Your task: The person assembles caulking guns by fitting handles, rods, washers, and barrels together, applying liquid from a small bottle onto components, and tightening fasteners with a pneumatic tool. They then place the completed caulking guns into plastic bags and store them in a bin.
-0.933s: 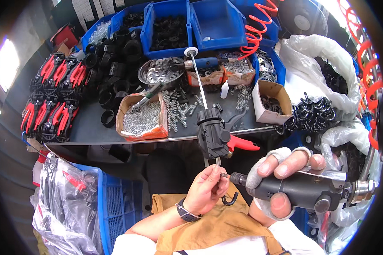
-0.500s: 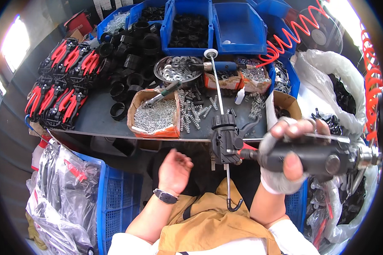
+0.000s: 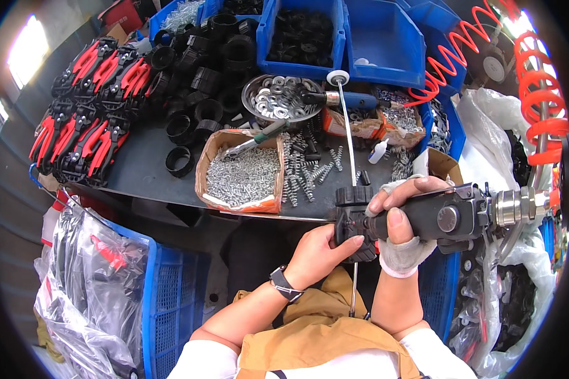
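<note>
Left hand (image 3: 319,252), free before, now grips black plastic clamp body (image 3: 353,221), seemingly bracing it; right hand (image 3: 399,226) clutches black cylindrical power tool (image 3: 435,218).

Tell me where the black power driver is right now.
In the head view, the black power driver is right of centre, gripped in the right hand, its nose by the black clamp body at the left hand.

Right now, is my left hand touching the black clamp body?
Touching: the head view shows your left hand against the black clamp body, thumb across it.
</note>
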The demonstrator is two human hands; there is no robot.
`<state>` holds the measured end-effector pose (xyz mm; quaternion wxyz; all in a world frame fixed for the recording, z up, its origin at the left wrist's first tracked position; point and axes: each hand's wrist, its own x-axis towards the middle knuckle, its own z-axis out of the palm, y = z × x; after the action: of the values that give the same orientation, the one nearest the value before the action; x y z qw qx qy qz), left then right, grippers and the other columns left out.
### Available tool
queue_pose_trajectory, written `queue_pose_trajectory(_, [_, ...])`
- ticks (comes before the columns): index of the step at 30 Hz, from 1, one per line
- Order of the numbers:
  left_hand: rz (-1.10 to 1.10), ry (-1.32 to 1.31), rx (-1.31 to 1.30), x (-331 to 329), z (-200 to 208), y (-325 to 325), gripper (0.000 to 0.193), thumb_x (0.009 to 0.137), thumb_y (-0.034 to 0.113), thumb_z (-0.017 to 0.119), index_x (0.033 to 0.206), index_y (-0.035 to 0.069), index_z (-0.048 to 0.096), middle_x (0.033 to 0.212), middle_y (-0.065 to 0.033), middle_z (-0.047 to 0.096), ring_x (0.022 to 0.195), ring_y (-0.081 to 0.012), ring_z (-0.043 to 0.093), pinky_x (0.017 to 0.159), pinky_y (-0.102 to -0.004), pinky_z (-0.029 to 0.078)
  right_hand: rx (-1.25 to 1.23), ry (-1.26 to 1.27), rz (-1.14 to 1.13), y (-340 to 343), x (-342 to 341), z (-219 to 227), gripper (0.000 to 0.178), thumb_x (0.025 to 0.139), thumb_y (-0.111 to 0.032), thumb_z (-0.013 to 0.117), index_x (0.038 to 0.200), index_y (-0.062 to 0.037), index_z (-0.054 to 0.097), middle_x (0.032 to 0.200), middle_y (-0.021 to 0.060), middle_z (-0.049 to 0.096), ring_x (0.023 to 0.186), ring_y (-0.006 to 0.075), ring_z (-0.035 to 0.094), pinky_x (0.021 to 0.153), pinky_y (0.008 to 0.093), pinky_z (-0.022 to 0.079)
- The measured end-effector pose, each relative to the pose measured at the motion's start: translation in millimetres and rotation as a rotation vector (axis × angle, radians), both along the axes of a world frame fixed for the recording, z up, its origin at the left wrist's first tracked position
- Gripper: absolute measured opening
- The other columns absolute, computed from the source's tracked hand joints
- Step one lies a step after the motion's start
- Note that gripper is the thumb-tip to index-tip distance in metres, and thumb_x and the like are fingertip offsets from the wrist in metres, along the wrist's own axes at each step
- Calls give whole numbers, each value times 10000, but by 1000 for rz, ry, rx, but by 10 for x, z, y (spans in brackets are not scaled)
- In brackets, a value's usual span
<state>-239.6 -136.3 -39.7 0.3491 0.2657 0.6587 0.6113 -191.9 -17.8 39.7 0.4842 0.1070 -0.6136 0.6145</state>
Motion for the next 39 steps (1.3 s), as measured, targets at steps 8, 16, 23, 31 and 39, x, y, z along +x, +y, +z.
queue_pose_trajectory(8, [336, -573, 403, -31, -165, -278, 252, 1043, 170, 437, 1211, 18, 547, 830, -9, 552, 697, -117, 547, 611, -254, 439, -138, 166, -117, -50, 341, 313, 730, 815, -164, 777, 1387, -61, 336, 1043, 142, 583, 828, 251, 614, 644, 336, 578])
queue_pose_trajectory(16, [-21, -914, 645, 385, -36, -403, 212, 991, 132, 576, 1166, 13, 568, 1028, -157, 677, 897, -226, 688, 691, -287, 570, -153, 243, 84, -216, 790, 360, 713, 811, -129, 771, 1400, -55, 377, 1017, 134, 512, 832, 262, 571, 612, 318, 534])
queue_pose_trajectory(23, [-47, -1039, 644, 633, -29, -357, 127, 982, 175, 605, 969, 49, 596, 873, -71, 602, 607, -86, 443, 466, -194, 291, 48, 237, 159, -187, 951, 325, 695, 831, -131, 741, 1395, -10, 353, 1014, 142, 495, 811, 244, 584, 521, 274, 569])
queue_pose_trajectory(31, [-92, -1008, 570, 747, 7, -369, 241, 981, 299, 607, 916, 70, 572, 794, -6, 507, 586, -61, 392, 471, -193, 260, 15, 163, 63, -259, 1073, 318, 727, 791, -156, 796, 1374, -66, 372, 944, 128, 538, 724, 247, 611, 540, 298, 582])
queue_pose_trajectory(39, [-46, -765, 639, 880, 33, -308, 257, 1014, 321, 546, 971, 72, 591, 687, 24, 450, 549, -49, 325, 482, -212, 236, 79, 126, 136, -199, 1096, 304, 672, 812, -126, 775, 1359, -82, 388, 942, 127, 561, 741, 251, 616, 587, 342, 593])
